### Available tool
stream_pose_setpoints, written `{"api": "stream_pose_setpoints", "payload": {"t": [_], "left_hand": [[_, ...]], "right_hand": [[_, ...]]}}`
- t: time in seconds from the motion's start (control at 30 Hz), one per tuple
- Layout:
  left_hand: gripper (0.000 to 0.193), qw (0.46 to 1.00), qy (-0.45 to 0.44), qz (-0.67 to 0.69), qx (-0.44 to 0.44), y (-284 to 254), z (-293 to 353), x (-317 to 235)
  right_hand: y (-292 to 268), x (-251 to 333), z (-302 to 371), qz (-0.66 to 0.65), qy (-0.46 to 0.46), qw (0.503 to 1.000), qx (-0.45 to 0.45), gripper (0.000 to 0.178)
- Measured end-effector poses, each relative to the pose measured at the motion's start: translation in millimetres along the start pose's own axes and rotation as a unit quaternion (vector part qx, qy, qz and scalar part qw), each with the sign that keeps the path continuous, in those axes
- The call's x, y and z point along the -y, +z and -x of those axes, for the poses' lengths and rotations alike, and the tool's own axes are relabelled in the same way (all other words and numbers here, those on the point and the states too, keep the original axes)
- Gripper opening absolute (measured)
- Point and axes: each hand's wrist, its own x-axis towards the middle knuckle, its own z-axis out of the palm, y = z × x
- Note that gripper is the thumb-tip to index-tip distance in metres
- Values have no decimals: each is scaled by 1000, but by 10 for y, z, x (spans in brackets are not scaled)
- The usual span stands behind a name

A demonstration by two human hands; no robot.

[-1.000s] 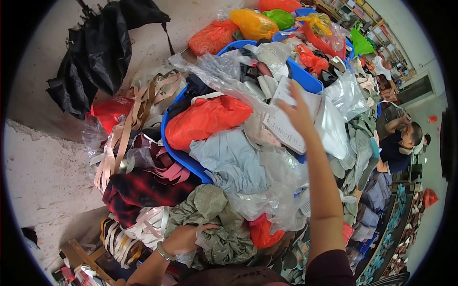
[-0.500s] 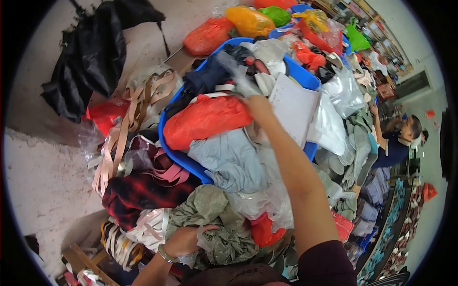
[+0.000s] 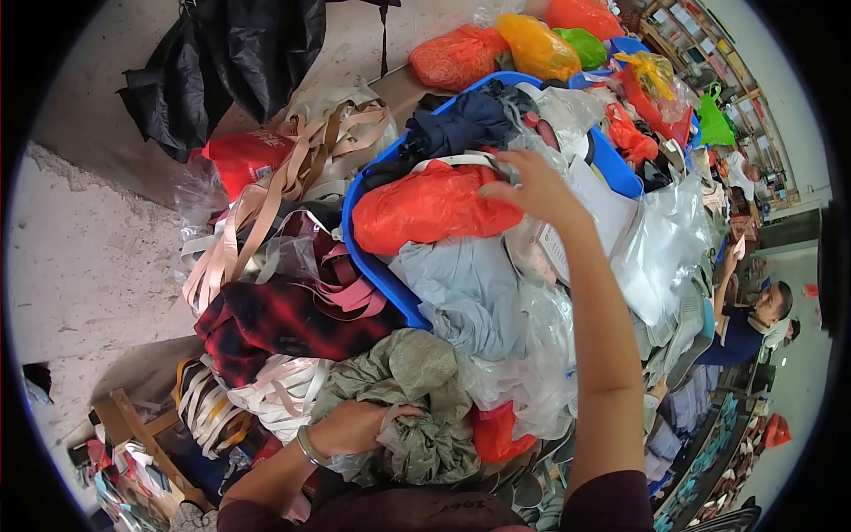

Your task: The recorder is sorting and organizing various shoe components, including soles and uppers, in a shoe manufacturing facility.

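Concrete floor (image 3: 80, 266) beneath heaped clothes — left hand (image 3: 355, 427) gripping olive garment (image 3: 408, 390), right hand (image 3: 532, 186) spread wide.

Red plastic bag (image 3: 432, 208) atop blue tub (image 3: 377, 266); white label (image 3: 598, 204) beside.

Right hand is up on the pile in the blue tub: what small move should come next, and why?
Probably close the right hand on the red plastic bag and lift it: its fingers already rest on the bag's top edge, while the left hand grips the olive garment below.
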Motion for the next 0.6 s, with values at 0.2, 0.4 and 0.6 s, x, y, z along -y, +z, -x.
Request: {"api": "stream_pose_setpoints", "payload": {"t": [0.2, 0.4, 0.6], "left_hand": [[78, 1000, 18, 15, -13, 28, 14, 56], [79, 999, 22, 25, -8, 4, 41, 75], [80, 1000, 27, 13, -7, -3, 38, 69]], "right_hand": [[396, 953, -42, 67, -87, 994, 19, 68], [323, 539, -19, -49, -27, 998, 16, 58], [-133, 78, 315, -240, 85, 961, -102, 40]]}}
